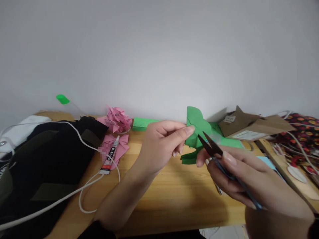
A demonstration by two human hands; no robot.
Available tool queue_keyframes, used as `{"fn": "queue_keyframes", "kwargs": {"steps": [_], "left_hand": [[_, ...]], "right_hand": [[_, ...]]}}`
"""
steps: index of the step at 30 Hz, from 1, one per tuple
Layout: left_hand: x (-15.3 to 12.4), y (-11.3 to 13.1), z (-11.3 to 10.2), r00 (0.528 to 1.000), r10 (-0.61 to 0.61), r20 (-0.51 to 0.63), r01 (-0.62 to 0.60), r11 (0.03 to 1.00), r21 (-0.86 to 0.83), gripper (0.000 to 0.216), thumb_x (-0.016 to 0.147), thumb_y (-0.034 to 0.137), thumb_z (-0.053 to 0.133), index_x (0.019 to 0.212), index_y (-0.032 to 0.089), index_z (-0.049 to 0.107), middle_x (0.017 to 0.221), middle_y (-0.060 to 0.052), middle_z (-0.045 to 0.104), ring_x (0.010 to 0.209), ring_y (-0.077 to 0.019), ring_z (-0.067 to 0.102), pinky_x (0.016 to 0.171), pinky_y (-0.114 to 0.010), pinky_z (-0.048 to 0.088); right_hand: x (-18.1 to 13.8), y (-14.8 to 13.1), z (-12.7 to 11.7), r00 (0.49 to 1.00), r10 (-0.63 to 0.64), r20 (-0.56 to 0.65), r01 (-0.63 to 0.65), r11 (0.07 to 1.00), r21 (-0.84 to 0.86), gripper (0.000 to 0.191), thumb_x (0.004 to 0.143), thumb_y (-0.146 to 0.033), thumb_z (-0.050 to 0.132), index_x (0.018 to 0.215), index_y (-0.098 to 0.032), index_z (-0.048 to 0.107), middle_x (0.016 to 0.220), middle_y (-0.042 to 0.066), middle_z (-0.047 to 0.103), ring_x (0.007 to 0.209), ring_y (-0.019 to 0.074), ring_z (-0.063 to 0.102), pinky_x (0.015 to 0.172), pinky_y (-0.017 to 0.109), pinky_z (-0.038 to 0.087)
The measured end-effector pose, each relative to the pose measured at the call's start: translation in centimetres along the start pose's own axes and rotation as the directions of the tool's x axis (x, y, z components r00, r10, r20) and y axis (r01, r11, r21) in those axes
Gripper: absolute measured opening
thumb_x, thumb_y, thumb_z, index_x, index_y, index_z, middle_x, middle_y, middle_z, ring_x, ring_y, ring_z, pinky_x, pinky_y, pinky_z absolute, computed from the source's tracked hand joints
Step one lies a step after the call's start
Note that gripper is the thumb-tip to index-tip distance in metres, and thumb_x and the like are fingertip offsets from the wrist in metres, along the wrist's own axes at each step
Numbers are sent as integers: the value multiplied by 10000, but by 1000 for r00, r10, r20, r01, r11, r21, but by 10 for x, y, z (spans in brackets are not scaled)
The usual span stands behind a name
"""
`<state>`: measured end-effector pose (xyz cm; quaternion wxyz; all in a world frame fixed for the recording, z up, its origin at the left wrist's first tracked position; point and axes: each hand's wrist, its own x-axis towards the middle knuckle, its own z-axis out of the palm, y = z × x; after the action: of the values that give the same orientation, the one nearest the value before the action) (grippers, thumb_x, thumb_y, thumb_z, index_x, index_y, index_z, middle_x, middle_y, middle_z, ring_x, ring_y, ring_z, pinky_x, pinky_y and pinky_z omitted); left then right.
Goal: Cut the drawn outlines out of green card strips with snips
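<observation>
Right hand point(239, 172) slanting inward, I'm holding scissors point(215, 151), blades parted, in curled fingers; left hand point(164, 146) angling rightward, I'm pinching the green paper cutout point(195, 116) between thumb and forefinger, beside the scissors' tips.

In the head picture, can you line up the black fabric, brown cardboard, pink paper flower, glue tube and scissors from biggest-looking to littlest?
1. Black fabric
2. Brown cardboard
3. Pink paper flower
4. Glue tube
Unsure: scissors, held nearer the camera and partly hidden by the right hand.
</observation>
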<state>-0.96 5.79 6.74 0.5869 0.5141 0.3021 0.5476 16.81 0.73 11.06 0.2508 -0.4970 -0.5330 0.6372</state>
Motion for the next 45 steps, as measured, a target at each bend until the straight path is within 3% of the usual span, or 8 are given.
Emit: {"fn": "queue_keyframes", "kwargs": {"steps": [9,13,19,29,37,45], "left_hand": [[-4,3,1,999,24,35,-27,993,111,360,840,262,650,511,158,548,430,49,436,415,-49,354,403,-206,270],[-4,6,0,997,55,54,-62,988,141,313,828,217,655,532,156,573,442,53,419,426,-49,334,402,-208,255],[-3,8,-4,992,81,96,-96,983,158,339,818,198,657,509,160,520,443,59,357,428,-48,279,393,-214,205],[-4,9,-5,992,97,86,-108,985,132,326,808,183,659,510,164,526,458,57,358,439,-51,272,394,-220,200],[-7,8,-1,992,126,28,-129,983,130,342,809,195,649,503,170,499,464,61,292,449,-59,235,408,-240,194],[-8,6,1,984,175,19,-176,978,111,360,833,206,642,520,169,468,490,57,275,465,-61,234,424,-250,205]], "right_hand": [[2,0,1,999,-33,-21,32,999,-9,519,917,-681,432,913,-193,608,484,-109,310,332,60,179,332,215,176],[2,-1,4,999,-11,-46,13,998,54,501,937,-652,425,830,-199,609,469,-107,313,333,56,172,330,211,174],[2,-6,6,998,-4,-63,5,1000,16,477,935,-622,462,748,-199,580,446,-105,302,351,57,159,345,226,135],[2,-7,7,997,5,-83,-7,1000,-23,484,919,-641,479,690,-218,532,424,-91,317,361,75,191,344,235,119],[6,-3,12,998,-22,-67,25,999,40,510,906,-669,478,655,-224,482,421,-90,293,354,77,162,337,254,78],[6,-5,15,992,-61,-111,57,998,-40,532,908,-677,468,634,-222,446,434,-85,317,365,71,174,359,256,106]]}}
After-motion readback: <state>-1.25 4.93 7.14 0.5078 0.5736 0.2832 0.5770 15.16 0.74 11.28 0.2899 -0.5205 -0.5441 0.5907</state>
